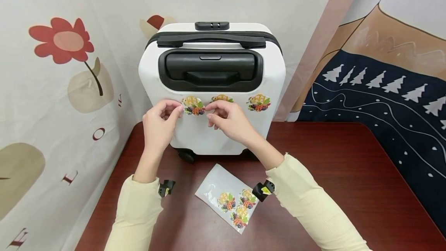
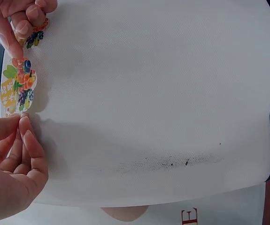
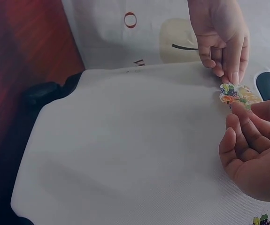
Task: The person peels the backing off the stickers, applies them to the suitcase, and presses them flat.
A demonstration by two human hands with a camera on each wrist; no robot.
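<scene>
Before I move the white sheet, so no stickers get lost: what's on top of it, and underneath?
Three fruit stickers show on the white sheet, toward its near right end. It lies on the table; anything else underneath is covered.

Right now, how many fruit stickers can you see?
6: the left sticker between the left hand and right hand, the middle sticker partly behind the right hand, and the right sticker, all at the suitcase; three stickers on the white sheet. More could be hidden.

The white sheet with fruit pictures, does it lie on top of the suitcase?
No, the white sheet lies on the table, in front of the suitcase.
</scene>
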